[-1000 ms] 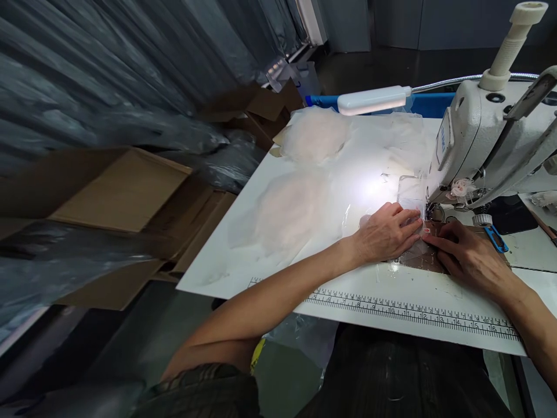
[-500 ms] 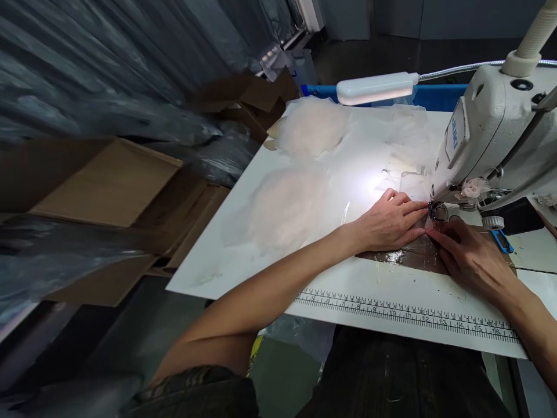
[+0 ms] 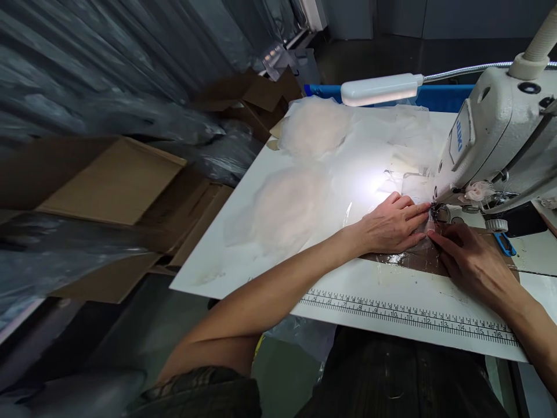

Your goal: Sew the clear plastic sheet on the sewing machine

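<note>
Nearest, ruler markings [image 3: 409,316] edge the white tabletop [image 3: 235,261], with a strip of room behind them.
Right hand [image 3: 472,255], curled, touches sheer fabric [image 3: 421,245] at the presser foot [image 3: 434,213], pinch unclear; left hand [image 3: 395,223] lies nearly flat on it, fingers slightly parted.

Forearms [image 3: 300,276] bare; left hand [image 3: 394,225] palm down; right hand [image 3: 475,258] curled, index finger [image 3: 444,243] extended toward left hand.

We've got 2 hands [image 3: 394,225], 1 sewing mach. [image 3: 489,130], 1 lamp [image 3: 378,90], 2 pinkish piles [image 3: 285,209] & 1 ruler strip [image 3: 402,317]!
</note>
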A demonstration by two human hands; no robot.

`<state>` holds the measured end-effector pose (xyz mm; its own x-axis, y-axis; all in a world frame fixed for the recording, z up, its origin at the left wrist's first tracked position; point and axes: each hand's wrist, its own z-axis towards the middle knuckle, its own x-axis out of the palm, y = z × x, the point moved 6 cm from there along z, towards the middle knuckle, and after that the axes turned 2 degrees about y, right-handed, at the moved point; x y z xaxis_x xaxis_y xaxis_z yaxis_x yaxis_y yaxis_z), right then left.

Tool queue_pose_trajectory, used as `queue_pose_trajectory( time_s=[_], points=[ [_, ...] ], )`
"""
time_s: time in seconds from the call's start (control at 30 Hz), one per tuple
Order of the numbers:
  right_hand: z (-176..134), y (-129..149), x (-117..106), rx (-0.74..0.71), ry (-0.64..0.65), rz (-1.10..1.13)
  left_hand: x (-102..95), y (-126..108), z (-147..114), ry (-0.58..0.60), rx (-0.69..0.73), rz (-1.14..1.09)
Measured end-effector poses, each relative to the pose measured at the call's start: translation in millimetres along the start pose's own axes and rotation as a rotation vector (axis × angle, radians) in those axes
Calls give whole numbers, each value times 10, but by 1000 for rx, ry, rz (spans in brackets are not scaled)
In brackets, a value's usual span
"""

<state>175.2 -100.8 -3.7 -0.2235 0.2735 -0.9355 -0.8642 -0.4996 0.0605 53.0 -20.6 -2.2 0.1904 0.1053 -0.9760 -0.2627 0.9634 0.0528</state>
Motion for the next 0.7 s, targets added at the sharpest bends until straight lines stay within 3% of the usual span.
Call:
queue_pose_trajectory(
  time_s=[0.33,0.7],
  points=[
    [-22,-21,1,37,-5,29,-43,35,15,74,-14,-70],
    [-8,-26,-2,74,8,4,-16,-17,17,28,-34,15]
  ],
)
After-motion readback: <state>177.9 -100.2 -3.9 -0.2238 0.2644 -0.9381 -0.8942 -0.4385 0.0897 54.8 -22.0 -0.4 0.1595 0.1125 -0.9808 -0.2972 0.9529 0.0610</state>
